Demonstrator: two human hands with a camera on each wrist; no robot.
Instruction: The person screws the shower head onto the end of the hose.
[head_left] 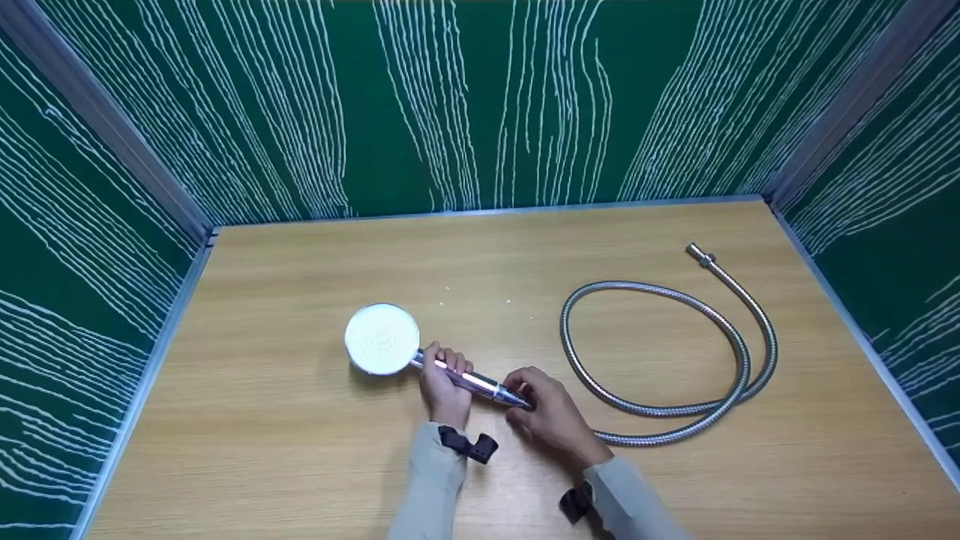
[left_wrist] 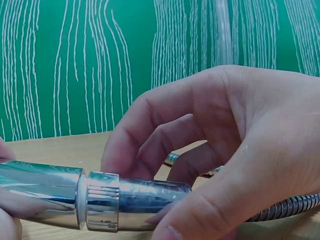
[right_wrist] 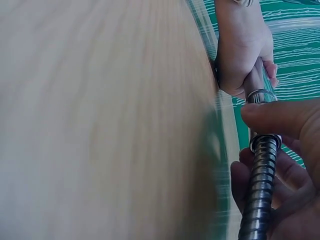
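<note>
Clock refs: head view, 12 at the back wall. Handheld shower head (head_left: 382,339) left of table centre, about 10 o'clock, round white face up. Chrome handle (head_left: 484,385) runs from it toward 4 o'clock. Left hand (head_left: 446,379): fingers wrapped round the handle just beside the face. Right hand (head_left: 551,409): fingers and thumb half curled, pinching the conical hose connector (left_wrist: 150,195) at the handle's lower end. Ribbed collar (left_wrist: 102,200) sits between cone and handle, in line with both; narrow pale ring at the joint. Can't tell if threads are engaged. Metal shower hose (head_left: 615,285) trails off the connector, loops at 3 o'clock, crosses itself; free end (head_left: 697,253) at 2 o'clock. Wood table (head_left: 300,450); green walls (head_left: 660,45) with wavy white lines behind and both sides.
</note>
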